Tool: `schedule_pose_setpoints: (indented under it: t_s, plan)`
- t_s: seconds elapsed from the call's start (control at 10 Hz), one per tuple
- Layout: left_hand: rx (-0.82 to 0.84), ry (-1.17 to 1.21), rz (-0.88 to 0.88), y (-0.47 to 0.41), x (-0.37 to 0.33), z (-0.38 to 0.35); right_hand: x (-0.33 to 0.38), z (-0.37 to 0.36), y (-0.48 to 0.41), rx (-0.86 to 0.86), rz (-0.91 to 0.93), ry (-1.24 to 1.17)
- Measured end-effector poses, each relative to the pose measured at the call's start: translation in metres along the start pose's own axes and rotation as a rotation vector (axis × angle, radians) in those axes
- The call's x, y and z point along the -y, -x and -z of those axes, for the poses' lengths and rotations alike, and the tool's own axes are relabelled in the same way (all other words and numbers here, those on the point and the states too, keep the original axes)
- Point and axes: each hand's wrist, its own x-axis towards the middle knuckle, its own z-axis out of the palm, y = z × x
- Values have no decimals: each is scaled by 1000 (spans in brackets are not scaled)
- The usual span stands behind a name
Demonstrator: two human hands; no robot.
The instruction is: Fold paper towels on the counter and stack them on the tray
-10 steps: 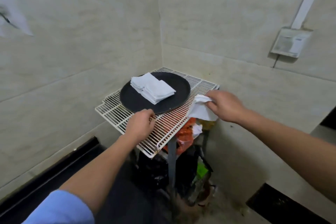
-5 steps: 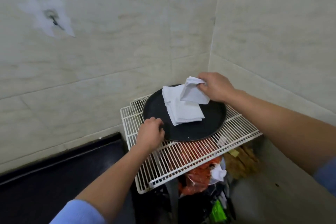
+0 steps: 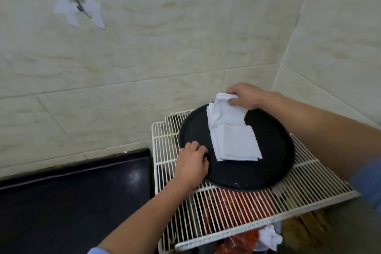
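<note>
A round black tray (image 3: 257, 173) lies on a white wire rack (image 3: 243, 210). On the tray sits a stack of folded white paper towels (image 3: 236, 143). My right hand (image 3: 244, 96) pinches the top edge of another white paper towel (image 3: 224, 112), which hangs down onto the far part of the tray, just behind the stack. My left hand (image 3: 192, 164) grips the tray's left rim, fingers curled over its edge.
A dark counter (image 3: 72, 202) lies to the left of the rack. Tiled walls meet in a corner close behind the tray. Under the rack are red bags (image 3: 241, 239), crumpled white paper (image 3: 269, 237) and other clutter. A taped wall hook (image 3: 79, 6) is at upper left.
My right hand carried the paper towel from the rack's right edge over the tray and lowered it behind the stack. My left hand moved from the rack to the tray's rim. The view swung left.
</note>
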Motion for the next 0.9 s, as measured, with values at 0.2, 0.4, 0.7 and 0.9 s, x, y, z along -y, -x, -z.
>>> schedule_pose_setpoints:
  t_s: [0.2, 0.4, 0.7, 0.9]
  plan:
    - [-56, 53, 16, 1, 2, -6, -19, -33, -59, 144, -29, 35]
    - [-52, 26, 41, -1, 3, -10, -24, -53, -44, -181, 15, 196]
    - [11, -16, 142, -11, -3, -11, -29, -116, -6, -25, 107, 107]
    - [11, -154, 215, -16, -19, -15, -27, -99, -2, 13, 115, 14]
